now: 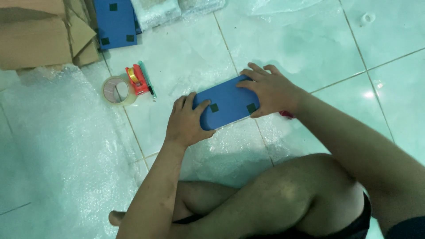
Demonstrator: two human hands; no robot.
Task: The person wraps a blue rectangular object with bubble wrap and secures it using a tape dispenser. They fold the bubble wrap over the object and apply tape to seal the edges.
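Observation:
A flat blue rectangular board (228, 102) with small dark square pads near its corners lies on a sheet of bubble wrap (230, 148) on the tiled floor. My left hand (188, 121) grips its near left end, thumb on top. My right hand (271, 90) holds its far right end, fingers spread over the edge. A small red object (287, 114) peeks out beside my right wrist, mostly hidden.
A roll of clear tape in a red dispenser (124, 86) and a green pen-like tool (147, 79) lie to the left. More blue boards (116, 22) and a cardboard box (37, 35) sit at the top left. Bubble wrap (62, 146) covers the left floor. My bent legs (265, 199) are below.

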